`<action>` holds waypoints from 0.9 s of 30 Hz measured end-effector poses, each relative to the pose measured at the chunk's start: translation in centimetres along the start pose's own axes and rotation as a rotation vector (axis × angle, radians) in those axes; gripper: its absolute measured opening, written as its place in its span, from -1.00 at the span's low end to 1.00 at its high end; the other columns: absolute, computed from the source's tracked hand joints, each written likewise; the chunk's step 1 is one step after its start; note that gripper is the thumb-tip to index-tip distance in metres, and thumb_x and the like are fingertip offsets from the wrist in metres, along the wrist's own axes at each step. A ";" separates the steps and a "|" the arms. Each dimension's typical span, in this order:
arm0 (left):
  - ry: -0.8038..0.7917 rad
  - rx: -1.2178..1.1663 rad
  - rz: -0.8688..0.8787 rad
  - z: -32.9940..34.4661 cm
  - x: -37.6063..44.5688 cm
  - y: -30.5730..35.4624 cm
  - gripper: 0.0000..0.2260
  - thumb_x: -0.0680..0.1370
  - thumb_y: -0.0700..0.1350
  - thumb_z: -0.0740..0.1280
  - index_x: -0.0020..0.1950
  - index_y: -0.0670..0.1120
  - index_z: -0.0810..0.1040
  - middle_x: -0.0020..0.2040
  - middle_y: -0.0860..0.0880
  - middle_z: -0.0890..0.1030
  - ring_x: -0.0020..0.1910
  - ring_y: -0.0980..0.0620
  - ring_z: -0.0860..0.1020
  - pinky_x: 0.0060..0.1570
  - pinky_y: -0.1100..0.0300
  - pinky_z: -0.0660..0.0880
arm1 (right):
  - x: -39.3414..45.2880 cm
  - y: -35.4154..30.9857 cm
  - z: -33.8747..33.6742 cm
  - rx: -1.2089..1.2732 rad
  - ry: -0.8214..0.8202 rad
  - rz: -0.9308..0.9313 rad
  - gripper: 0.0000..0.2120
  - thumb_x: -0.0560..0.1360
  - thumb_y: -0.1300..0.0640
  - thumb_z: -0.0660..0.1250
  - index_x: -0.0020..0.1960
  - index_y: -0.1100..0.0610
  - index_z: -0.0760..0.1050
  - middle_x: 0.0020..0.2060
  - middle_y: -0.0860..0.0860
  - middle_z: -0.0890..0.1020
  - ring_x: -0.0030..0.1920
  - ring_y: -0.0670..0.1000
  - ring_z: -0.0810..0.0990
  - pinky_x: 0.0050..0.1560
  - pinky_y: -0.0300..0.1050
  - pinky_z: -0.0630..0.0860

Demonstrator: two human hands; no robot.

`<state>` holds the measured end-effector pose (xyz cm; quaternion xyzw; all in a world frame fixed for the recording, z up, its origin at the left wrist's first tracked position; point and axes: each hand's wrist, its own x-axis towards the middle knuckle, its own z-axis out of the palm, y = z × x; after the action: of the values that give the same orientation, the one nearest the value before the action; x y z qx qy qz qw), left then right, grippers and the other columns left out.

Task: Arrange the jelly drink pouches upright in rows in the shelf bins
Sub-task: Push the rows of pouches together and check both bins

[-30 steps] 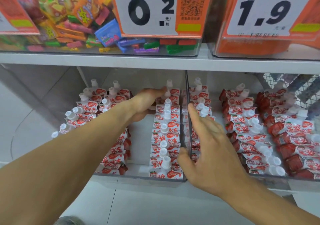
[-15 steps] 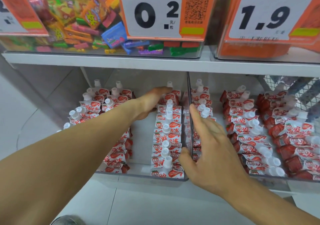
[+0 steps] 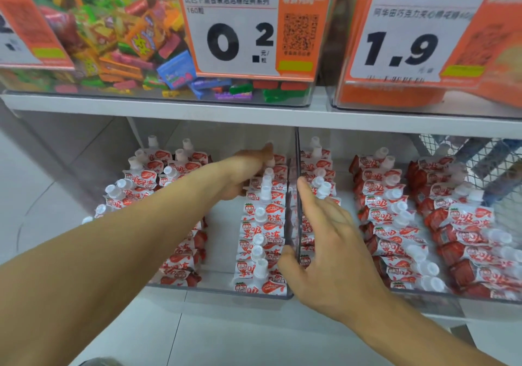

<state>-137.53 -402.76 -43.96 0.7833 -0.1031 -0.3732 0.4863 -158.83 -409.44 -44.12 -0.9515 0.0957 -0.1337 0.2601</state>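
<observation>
Left hand reaches deep among the rear pouches, grip unclear; right hand, open, straddles the divider. Risk: forearm topples upright rows

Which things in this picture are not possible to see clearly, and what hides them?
1. Left hand, head view: its fingertips are behind the pouches, so its grip cannot be judged.
2. Left rows of pouches: partly covered by the left forearm.
3. Right price tag: motion blur makes the small text unreadable.
4. Far-right pouches: cut off by the frame edge.
</observation>
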 end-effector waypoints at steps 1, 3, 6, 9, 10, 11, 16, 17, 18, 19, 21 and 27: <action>-0.006 -0.024 -0.010 -0.5 0.0 -0.4 -0.51 0.49 0.37 0.17 0.03 -0.04 0.52 0.14 -0.15 0.54 0.02 -0.14 0.52 0.04 0.10 0.36 | 0.0 0.0 0.0 -0.003 -0.004 -0.004 -0.09 0.35 -0.22 0.13 0.62 -0.06 -0.13 0.45 -0.09 0.34 0.48 -0.05 0.16 0.42 -0.23 0.08; 0.028 -0.001 -0.032 -0.5 0.4 -1.0 -0.37 0.38 0.42 0.26 0.17 -0.06 0.54 0.27 -0.13 0.56 0.19 -0.17 0.53 0.21 0.02 0.42 | 0.0 0.0 -0.1 -0.010 -0.003 -0.003 -0.09 0.36 -0.22 0.12 0.62 -0.07 -0.16 0.48 -0.11 0.30 0.49 -0.09 0.10 0.41 -0.29 -0.01; 0.125 -0.007 -0.028 0.4 0.5 -0.8 -0.34 0.36 0.40 0.34 0.21 -0.09 0.55 0.20 -0.13 0.60 0.16 -0.15 0.56 0.23 -0.09 0.47 | 0.0 0.0 -0.1 -0.005 -0.009 -0.005 -0.09 0.36 -0.23 0.10 0.62 -0.06 -0.15 0.49 -0.12 0.29 0.48 -0.11 0.07 0.42 -0.31 -0.05; 0.165 0.034 -0.052 0.9 0.0 -0.2 -0.35 0.37 0.38 0.35 0.19 -0.12 0.53 0.28 -0.10 0.54 0.26 -0.18 0.49 0.28 -0.09 0.42 | 0.1 0.1 0.0 -0.006 -0.008 0.002 -0.09 0.34 -0.23 0.09 0.62 -0.04 -0.12 0.45 -0.09 0.35 0.48 -0.06 0.15 0.47 -0.17 0.14; 0.182 0.054 -0.060 0.9 -0.2 -0.1 -0.38 0.42 0.36 0.32 0.22 -0.13 0.51 0.29 -0.10 0.52 0.27 -0.17 0.48 0.27 -0.08 0.41 | 0.1 0.1 0.0 -0.011 -0.006 -0.001 -0.09 0.34 -0.23 0.09 0.62 -0.04 -0.12 0.45 -0.09 0.35 0.48 -0.06 0.16 0.47 -0.16 0.15; 0.185 0.072 -0.066 0.9 -0.4 -0.1 -0.41 0.45 0.34 0.30 0.23 -0.12 0.50 0.27 -0.08 0.52 0.24 -0.15 0.48 0.22 -0.06 0.43 | 0.1 0.0 -0.1 -0.018 -0.005 -0.002 -0.09 0.34 -0.23 0.09 0.62 -0.04 -0.13 0.46 -0.08 0.34 0.48 -0.05 0.14 0.46 -0.18 0.12; 0.109 -0.109 -0.007 -0.3 -0.9 -0.6 -0.65 0.51 0.26 0.27 0.03 0.00 0.56 0.01 -0.04 0.63 0.04 -0.07 0.56 0.19 -0.04 0.46 | 0.0 -0.3 -0.3 -0.017 -0.003 0.001 -0.09 0.35 -0.22 0.14 0.62 -0.08 -0.15 0.46 -0.10 0.32 0.46 -0.08 0.15 0.38 -0.27 0.09; 0.131 -0.152 0.033 -0.4 -0.9 -0.7 -0.70 0.56 0.22 0.22 0.01 0.02 0.54 0.00 -0.03 0.63 0.05 -0.06 0.56 0.22 -0.02 0.44 | 0.0 -0.3 -0.3 -0.015 -0.003 0.003 -0.09 0.36 -0.20 0.16 0.62 -0.08 -0.14 0.45 -0.10 0.33 0.45 -0.08 0.15 0.37 -0.28 0.08; 0.126 -0.175 0.068 -0.2 -0.9 -0.9 -0.72 0.59 0.18 0.17 0.02 0.03 0.54 0.01 -0.03 0.64 0.06 -0.05 0.57 0.23 0.02 0.43 | 0.0 -0.3 -0.3 -0.014 0.001 0.003 -0.09 0.36 -0.19 0.17 0.62 -0.07 -0.13 0.45 -0.09 0.33 0.45 -0.08 0.15 0.37 -0.29 0.07; 0.105 -0.193 0.092 0.0 -0.9 -0.9 -0.70 0.61 0.17 0.14 0.05 0.02 0.56 0.03 -0.04 0.66 0.06 -0.03 0.58 0.22 0.05 0.43 | -0.1 -0.3 -0.3 -0.015 0.006 0.002 -0.09 0.37 -0.18 0.19 0.62 -0.07 -0.12 0.46 -0.09 0.33 0.46 -0.08 0.15 0.38 -0.29 0.06; 0.068 -0.171 0.112 0.5 -1.0 -0.8 -0.67 0.60 0.22 0.13 0.01 0.05 0.58 0.01 0.01 0.66 0.04 0.03 0.59 0.20 0.09 0.40 | -0.1 -0.3 -0.4 -0.016 0.007 0.006 -0.09 0.37 -0.17 0.20 0.62 -0.06 -0.12 0.47 -0.09 0.32 0.47 -0.07 0.15 0.40 -0.27 0.05; 0.027 0.014 0.062 -1.1 -2.6 -0.5 -0.39 0.58 0.33 0.02 0.48 -0.02 0.32 0.43 -0.05 0.43 0.40 -0.08 0.39 0.44 -0.08 0.21 | -0.1 -0.5 -0.6 -0.025 -0.022 0.017 -0.09 0.38 -0.18 0.19 0.62 -0.06 -0.14 0.47 -0.10 0.31 0.46 -0.09 0.13 0.39 -0.25 0.07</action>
<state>-138.69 -400.46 -42.84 0.7881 -0.1233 -0.3468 0.4934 -159.03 -409.24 -43.38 -0.9553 0.1025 -0.1195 0.2502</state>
